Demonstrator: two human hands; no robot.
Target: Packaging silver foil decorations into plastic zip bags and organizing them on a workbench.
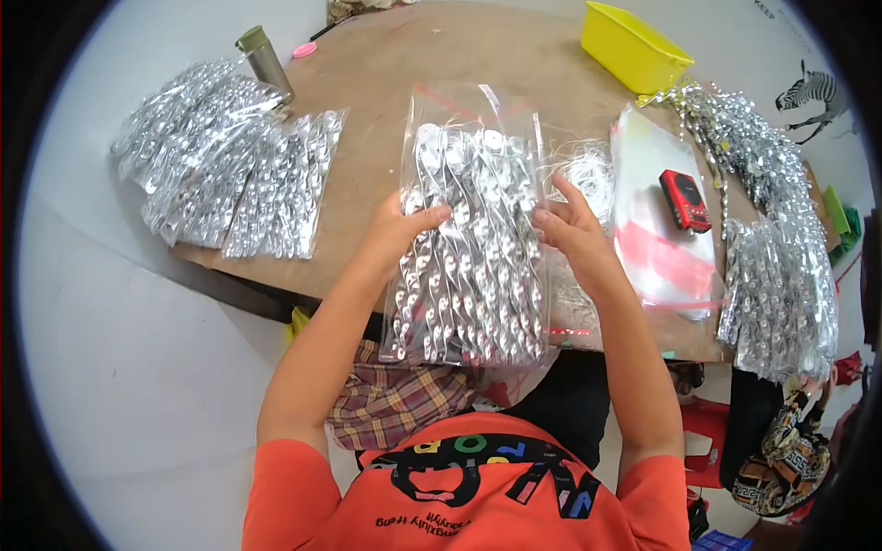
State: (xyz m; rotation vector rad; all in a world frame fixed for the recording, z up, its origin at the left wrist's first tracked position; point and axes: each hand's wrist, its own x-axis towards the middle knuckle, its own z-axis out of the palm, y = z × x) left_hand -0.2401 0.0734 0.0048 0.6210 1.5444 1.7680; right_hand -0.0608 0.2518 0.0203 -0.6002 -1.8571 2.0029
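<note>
The left hand (397, 230) and right hand (571, 228) were pinched on opposite edges of a clear plastic bag stuffed with twisted silver foil pieces (470, 239), held upright over the brown wooden table (386, 83). It looked light, floppy and slick, best gripped by both side edges. More filled bags (220, 156) lay to the left.

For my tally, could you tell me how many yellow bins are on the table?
1. The yellow bin sits at the far right edge of the wooden table, beyond the clear bag both hands hold. Others may lie out of view.
</note>
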